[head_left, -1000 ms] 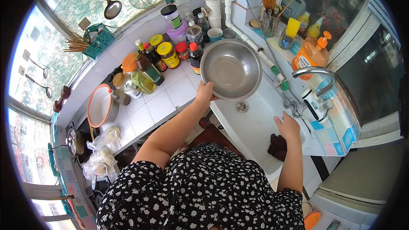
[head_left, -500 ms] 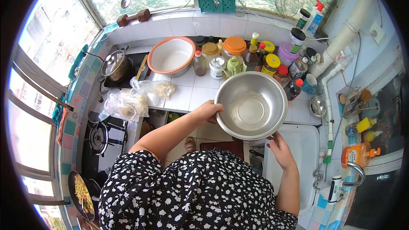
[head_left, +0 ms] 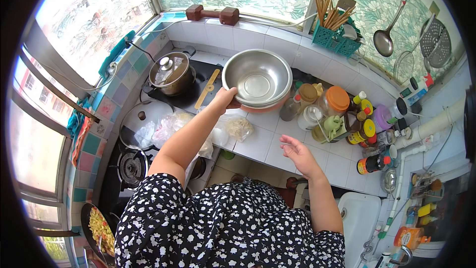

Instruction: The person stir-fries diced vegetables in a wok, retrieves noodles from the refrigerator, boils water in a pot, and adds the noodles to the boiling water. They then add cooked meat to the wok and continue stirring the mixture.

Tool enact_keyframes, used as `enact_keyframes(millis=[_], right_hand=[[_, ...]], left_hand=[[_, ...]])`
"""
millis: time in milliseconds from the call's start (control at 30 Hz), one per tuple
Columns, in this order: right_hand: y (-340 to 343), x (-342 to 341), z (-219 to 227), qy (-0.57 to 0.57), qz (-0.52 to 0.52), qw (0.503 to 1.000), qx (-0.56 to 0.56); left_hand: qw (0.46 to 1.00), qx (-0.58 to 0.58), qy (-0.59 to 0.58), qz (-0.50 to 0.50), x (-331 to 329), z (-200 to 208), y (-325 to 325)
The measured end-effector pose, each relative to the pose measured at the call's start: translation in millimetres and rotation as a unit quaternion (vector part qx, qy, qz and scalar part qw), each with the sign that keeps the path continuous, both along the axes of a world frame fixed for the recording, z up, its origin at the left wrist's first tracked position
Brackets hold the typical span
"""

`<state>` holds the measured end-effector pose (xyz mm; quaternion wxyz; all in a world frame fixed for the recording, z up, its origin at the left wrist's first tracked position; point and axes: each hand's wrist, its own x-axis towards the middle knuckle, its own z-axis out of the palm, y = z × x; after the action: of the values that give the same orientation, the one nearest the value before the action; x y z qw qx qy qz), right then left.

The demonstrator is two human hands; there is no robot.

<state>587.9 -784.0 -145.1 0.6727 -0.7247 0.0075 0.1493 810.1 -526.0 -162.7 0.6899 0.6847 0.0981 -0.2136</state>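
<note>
the steel bowl point(head_left: 257, 77) is near 12 o'clock, over the orange-rimmed basin point(head_left: 270, 107) — only a strip of the basin shows, and whether the two touch is hard to tell. room beside the bowl is tight: jars and bottles point(head_left: 311, 117) crowd its 4 o'clock side, a lidded pot point(head_left: 171, 80) stands at its 9. bare tiles of the counter point(head_left: 265, 140) open below it toward 5 o'clock, down to the front edge. the left hand point(head_left: 228, 98) grips the bowl's rim at 7 o'clock, fingers closed on it. the right hand point(head_left: 301, 156) hangs above the counter — fingers loosely parted and free.
</note>
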Motion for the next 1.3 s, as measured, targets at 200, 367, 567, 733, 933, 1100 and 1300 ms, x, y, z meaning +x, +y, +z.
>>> enact_keyframes(millis=[200,367,567,733,933,1100,1300], right_hand=[[23.1,21.6,-10.2,0.052,0.012,0.999,-0.001],[18.0,38.3,-10.5,0.088,0.014,0.996,0.009],[17.2,66.1,-20.4,0.113,0.076,0.991,0.005],[25.6,86.1,-38.0,0.134,0.146,0.980,-0.001],[48.5,114.0,-44.1,0.127,0.201,0.970,-0.057],[95.9,145.9,-62.5,-0.006,0.278,0.948,-0.157],[185.4,177.4,-94.7,-0.261,0.275,0.844,-0.379]], left_hand=[[0.996,0.072,0.016,0.049,56.6,-36.9,-14.7],[0.939,0.329,-0.024,-0.097,78.4,-39.7,-8.9],[0.856,0.441,-0.162,-0.215,37.9,12.7,57.1],[0.679,0.673,-0.081,-0.282,-61.0,27.7,152.5],[0.667,0.734,0.003,-0.130,-120.0,-9.5,184.3],[0.745,0.666,0.004,-0.015,-113.3,-57.8,207.4],[0.763,0.568,-0.254,0.175,-110.2,-113.1,200.7]])
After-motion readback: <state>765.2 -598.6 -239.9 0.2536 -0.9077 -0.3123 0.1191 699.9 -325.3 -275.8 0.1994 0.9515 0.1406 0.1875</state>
